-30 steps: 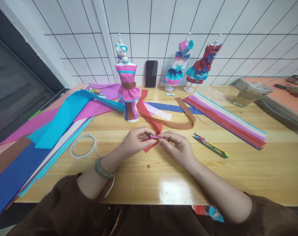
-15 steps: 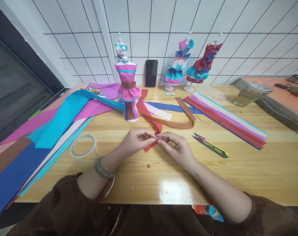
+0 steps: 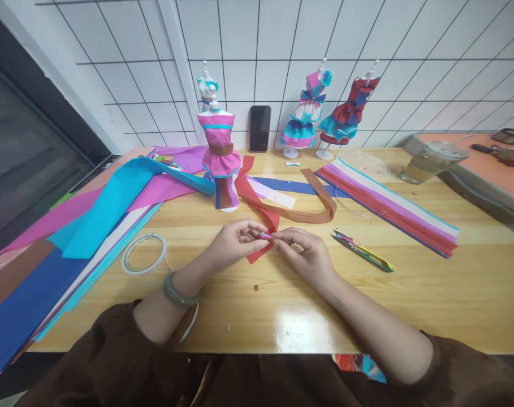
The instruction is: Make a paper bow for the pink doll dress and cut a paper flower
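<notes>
Between my fingertips, above the table, is a small folded piece of pink and blue crepe paper (image 3: 266, 236). My left hand (image 3: 240, 240) pinches its left side, thumb below and fingers above. At its right end my right hand (image 3: 303, 251) closes thumb and forefinger on it. Directly behind the fingers lies a red paper strip (image 3: 260, 253), partly hidden by them. Farther back stands a small mannequin (image 3: 218, 135) in a pink paper dress with a brown belt. A brown paper strip (image 3: 320, 215) curls to the right of the red one.
A roll of tape (image 3: 144, 254) lies left of my hands, thread snips (image 3: 362, 251) to the right. Paper sheets (image 3: 23, 299) are piled at left, layered strips (image 3: 392, 206) at right. Along the wall are a phone (image 3: 260, 129) and dressed mannequins (image 3: 303, 121); a cup (image 3: 430, 161) stands far right.
More of the small piece's pink and blue now shows between my fingertips, and my right fingers have shifted slightly along its end. The view has tilted a little.
</notes>
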Demonstrator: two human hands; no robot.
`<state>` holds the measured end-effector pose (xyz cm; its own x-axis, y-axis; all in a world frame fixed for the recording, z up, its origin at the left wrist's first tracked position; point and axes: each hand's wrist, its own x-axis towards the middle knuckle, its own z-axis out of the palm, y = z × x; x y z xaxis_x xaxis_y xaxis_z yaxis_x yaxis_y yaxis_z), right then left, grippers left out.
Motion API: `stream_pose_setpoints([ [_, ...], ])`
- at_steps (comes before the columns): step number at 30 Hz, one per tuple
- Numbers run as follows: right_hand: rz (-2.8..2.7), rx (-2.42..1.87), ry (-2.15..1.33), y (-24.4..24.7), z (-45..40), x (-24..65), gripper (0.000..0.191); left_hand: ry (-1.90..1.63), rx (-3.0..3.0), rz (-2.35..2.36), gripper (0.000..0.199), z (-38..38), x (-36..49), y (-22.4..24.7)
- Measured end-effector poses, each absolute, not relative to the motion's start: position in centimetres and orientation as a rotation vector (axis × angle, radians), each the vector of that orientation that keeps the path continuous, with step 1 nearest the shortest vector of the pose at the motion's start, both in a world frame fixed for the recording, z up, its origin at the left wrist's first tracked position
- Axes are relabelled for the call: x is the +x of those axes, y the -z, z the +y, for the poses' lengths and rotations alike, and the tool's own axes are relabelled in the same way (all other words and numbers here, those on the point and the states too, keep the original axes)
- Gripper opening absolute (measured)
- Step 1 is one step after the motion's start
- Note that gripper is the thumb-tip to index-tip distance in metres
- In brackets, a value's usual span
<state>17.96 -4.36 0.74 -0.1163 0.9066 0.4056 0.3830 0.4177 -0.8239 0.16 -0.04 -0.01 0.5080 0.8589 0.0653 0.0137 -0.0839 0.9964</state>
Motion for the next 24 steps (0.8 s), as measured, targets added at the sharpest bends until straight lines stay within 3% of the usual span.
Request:
stream_pose_setpoints([
  [24, -1.808, -1.098, -0.571, -0.25, -4.35, 17.91, 0.015, -0.700, 1.399, 0.722, 0.019, 0.06, 0.09, -0.68],
])
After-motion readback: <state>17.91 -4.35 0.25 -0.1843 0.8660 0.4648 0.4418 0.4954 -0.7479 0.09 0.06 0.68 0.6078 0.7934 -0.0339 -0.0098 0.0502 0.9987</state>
